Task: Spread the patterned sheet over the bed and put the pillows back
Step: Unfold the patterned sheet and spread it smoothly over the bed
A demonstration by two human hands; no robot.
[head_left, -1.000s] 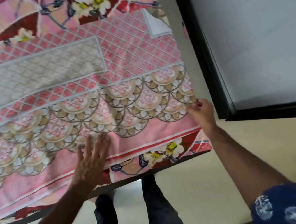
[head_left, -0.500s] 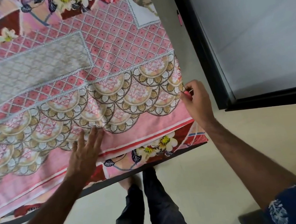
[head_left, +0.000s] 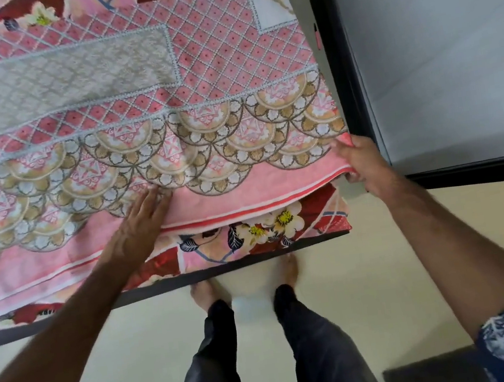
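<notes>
The patterned sheet [head_left: 144, 115], pink with a white lattice, grey panel and gold scallops, lies across the bed and fills the upper left. My left hand [head_left: 139, 224] rests flat and open on its pink border near the bed's front edge. My right hand [head_left: 361, 163] pinches the sheet's right corner and holds it a little above a red floral layer [head_left: 268, 227] underneath. No pillows are in view.
The bed's dark frame edge [head_left: 222, 270] runs along the front. A black-framed pale panel [head_left: 437, 54] stands close on the right, leaving a narrow gap. My bare feet [head_left: 205, 293] stand on the cream floor beside the bed. A dark object [head_left: 428, 372] sits at the lower right.
My right hand has closed on the sheet's right corner and pulled it up and outward, uncovering the floral layer. My left hand has slid a little to the right along the border.
</notes>
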